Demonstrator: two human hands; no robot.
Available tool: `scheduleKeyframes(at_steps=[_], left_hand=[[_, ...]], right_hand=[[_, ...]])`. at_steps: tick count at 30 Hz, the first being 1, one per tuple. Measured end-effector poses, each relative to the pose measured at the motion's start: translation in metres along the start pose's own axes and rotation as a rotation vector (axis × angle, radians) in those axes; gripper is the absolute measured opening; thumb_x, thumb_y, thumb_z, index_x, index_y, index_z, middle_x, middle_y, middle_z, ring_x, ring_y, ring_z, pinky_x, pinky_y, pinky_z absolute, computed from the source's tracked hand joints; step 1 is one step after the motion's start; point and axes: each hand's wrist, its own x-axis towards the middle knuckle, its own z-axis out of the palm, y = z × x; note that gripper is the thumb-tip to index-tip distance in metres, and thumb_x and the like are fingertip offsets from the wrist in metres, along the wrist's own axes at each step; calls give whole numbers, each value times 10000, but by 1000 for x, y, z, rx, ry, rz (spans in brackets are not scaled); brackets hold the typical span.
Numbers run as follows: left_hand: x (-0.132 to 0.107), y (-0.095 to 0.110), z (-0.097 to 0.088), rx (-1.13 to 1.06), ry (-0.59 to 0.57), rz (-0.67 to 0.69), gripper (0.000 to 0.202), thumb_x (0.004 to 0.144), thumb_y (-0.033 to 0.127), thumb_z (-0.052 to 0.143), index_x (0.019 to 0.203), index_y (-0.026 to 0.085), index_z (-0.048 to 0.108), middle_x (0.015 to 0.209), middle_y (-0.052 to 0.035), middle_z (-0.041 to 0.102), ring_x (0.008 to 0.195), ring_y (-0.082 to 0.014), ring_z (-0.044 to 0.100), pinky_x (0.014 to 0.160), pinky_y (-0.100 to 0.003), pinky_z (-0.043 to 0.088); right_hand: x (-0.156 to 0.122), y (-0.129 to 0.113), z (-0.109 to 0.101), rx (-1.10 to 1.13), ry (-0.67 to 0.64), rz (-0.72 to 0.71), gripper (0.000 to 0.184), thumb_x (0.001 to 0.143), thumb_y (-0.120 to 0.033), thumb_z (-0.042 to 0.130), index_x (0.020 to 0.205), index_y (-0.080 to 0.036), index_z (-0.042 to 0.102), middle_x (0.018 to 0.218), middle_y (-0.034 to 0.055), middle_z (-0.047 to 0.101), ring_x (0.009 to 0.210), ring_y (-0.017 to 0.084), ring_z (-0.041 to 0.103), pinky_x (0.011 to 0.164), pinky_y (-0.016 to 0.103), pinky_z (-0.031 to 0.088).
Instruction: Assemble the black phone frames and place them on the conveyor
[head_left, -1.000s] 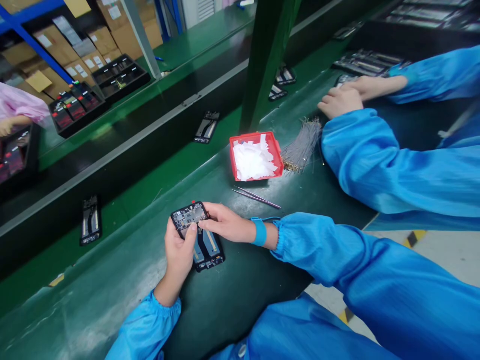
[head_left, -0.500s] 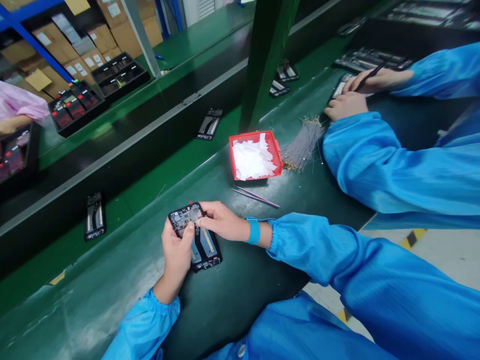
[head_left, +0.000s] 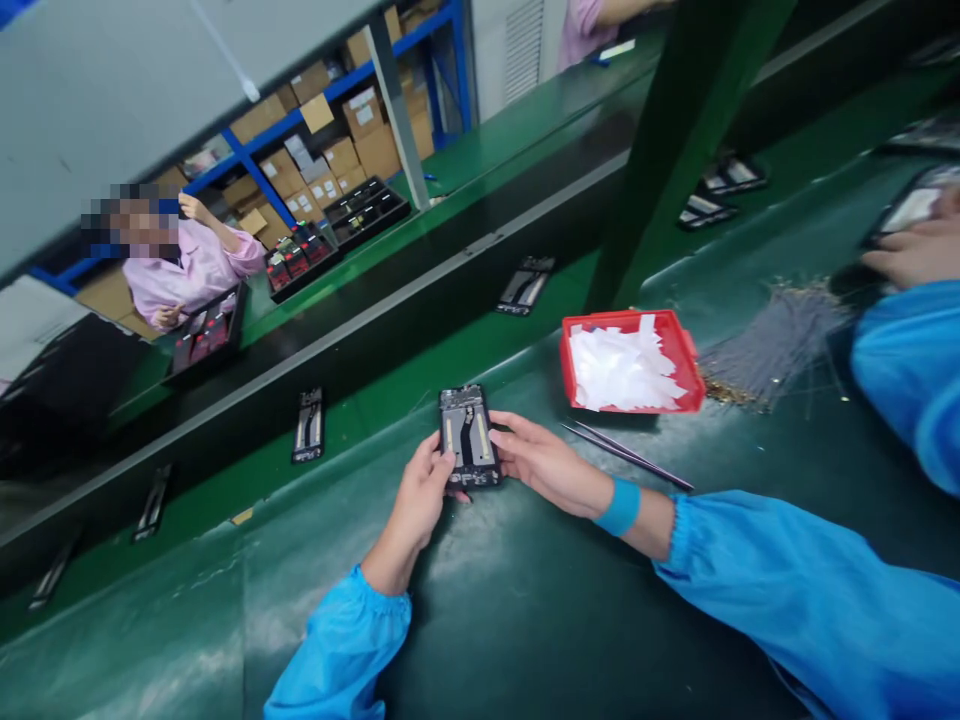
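An opened phone body [head_left: 471, 440], with its circuit board at the top and a dark ribbon down the middle, is between my two hands above the green work surface. My left hand [head_left: 421, 492] closes on its lower left edge, thumb on the face and fingers underneath. Along the right edge, my right hand [head_left: 551, 462] grips it with the fingers against the side; a teal band circles that wrist. Metal tweezers [head_left: 630, 456] lie on the mat to the right of my right hand.
Behind the tweezers stands a red bin [head_left: 690, 362] of white paper pieces, beside a bundle of thin grey cables [head_left: 780, 345]. More phone bodies [head_left: 308, 425] lie along the green belt. A green post [head_left: 660, 150] rises behind. A co-worker's hand [head_left: 919, 250] works at right.
My hands have moved from the phone's upper end to its lower sides, and the phone has shifted away toward the belt. The view has swung left and up.
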Motion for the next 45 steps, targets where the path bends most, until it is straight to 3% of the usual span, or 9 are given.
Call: scheduleKeyframes(at_steps=[8, 15, 18, 22, 27, 32, 35, 42, 45], left_hand=[[56, 25, -71, 302, 258, 163, 672, 906, 640, 602, 1401, 186, 620, 1470, -179, 602, 1278, -313, 632, 994, -433, 546], [60, 36, -132, 1098, 556, 215, 678, 911, 429, 664, 1526, 199, 493, 1697, -174, 286, 1610, -379, 41, 1236, -665, 16], [60, 35, -159, 1251, 698, 42, 684, 885, 443, 685, 1479, 145, 523, 1570, -271, 454, 1530, -486, 264, 1165, -747, 174], [58, 43, -176, 1199, 662, 58, 722, 853, 345, 711, 1500, 134, 468, 1365, -234, 617, 1320, -380, 568, 1112, -533, 425], [46, 51, -131, 976, 673, 248, 1030, 700, 359, 833, 1569, 174, 313, 1409, -187, 522, 1274, -341, 584, 1075, -473, 468], [18, 21, -27, 237, 208, 249, 566, 786, 504, 775, 1203, 194, 551, 1083, -74, 673, 941, -215, 676, 864, -354, 554], [-4, -2, 13, 134, 170, 252, 362, 947, 544, 593, 1075, 205, 580, 994, -51, 691, 885, -181, 675, 817, -301, 547], [-21, -12, 8, 618, 87, 599, 223, 981, 352, 573, 1143, 203, 609, 942, -102, 743, 813, -230, 726, 750, -322, 554], [-15, -11, 5, 615, 73, 589, 191, 983, 362, 568, 1036, 204, 663, 889, -100, 745, 794, -236, 724, 752, -326, 556]], right_hand=[[-2, 1, 6, -151, -36, -15, 473, 911, -484, 726, 1249, -211, 539, 1007, 72, 694, 840, 180, 679, 708, 344, 582], [1, 0, 6, -198, -63, -13, 475, 886, -554, 728, 1154, -189, 584, 936, 51, 673, 772, 152, 646, 669, 306, 553], [1, 0, 6, -209, -95, -1, 490, 861, -587, 739, 1090, -176, 603, 901, 42, 669, 748, 143, 638, 655, 293, 542], [4, 0, 5, -246, -133, 1, 503, 836, -619, 745, 1024, -170, 616, 874, 36, 663, 732, 140, 631, 640, 287, 536], [2, 0, 7, -361, -137, -28, 504, 842, -625, 714, 1032, -167, 623, 815, 13, 624, 667, 129, 587, 597, 278, 516], [-7, -2, 10, -656, -88, -208, 353, 951, -492, 591, 1113, -179, 625, 703, -44, 528, 601, 115, 495, 561, 249, 397], [-9, -5, 7, -849, 22, -342, 162, 937, -335, 584, 859, -193, 579, 610, -67, 459, 560, 110, 442, 557, 250, 328], [-5, -10, -4, -1039, 302, -649, 232, 890, -244, 693, 811, -228, 476, 661, -67, 491, 575, 117, 454, 569, 244, 330], [-7, -9, -4, -1160, 193, -780, 323, 921, -240, 707, 718, -218, 457, 713, -30, 543, 652, 133, 509, 615, 255, 372]])
